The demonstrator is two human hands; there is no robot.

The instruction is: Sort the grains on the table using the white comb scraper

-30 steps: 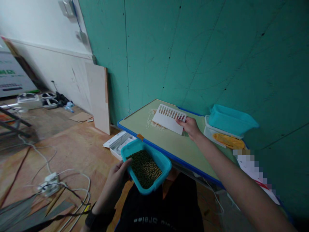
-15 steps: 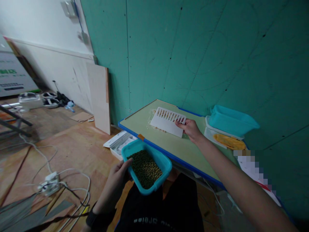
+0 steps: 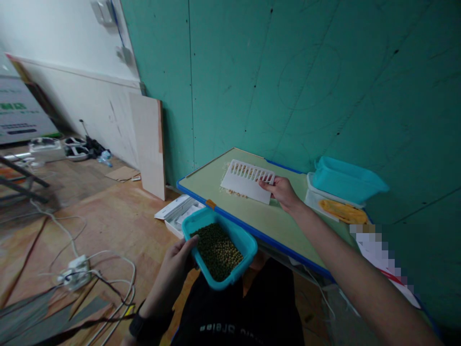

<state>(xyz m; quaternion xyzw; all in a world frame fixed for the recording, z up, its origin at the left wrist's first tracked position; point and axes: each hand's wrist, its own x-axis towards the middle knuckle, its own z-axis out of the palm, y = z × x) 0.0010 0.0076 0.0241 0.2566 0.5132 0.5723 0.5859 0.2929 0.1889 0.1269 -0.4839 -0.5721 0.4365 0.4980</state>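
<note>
My left hand (image 3: pixel 184 252) grips the near-left rim of a turquoise plastic basket (image 3: pixel 248 246), held just below the table's front edge. Inside lie green beans (image 3: pixel 209 235) and paler yellowish beans (image 3: pixel 227 254). Over the tabletop, my right hand (image 3: pixel 283 191) pinches the right end of a flat white plastic piece with a row of slots (image 3: pixel 247 185). Pale beans and small grains (image 3: pixel 236 193) lie on the table around and beneath that piece, partly hidden by it.
The pale green table (image 3: pixel 288 228) has a blue edge. A second turquoise basket (image 3: pixel 345 180), a white tray and a yellow cloth (image 3: pixel 344 211) sit at its right end. An opened white box (image 3: pixel 180 214) lies left below; a power strip (image 3: pixel 75 273) with cables is on the floor.
The slotted white piece in my right hand has shifted slightly left across the table. My left hand and the basket it holds have hardly moved.
</note>
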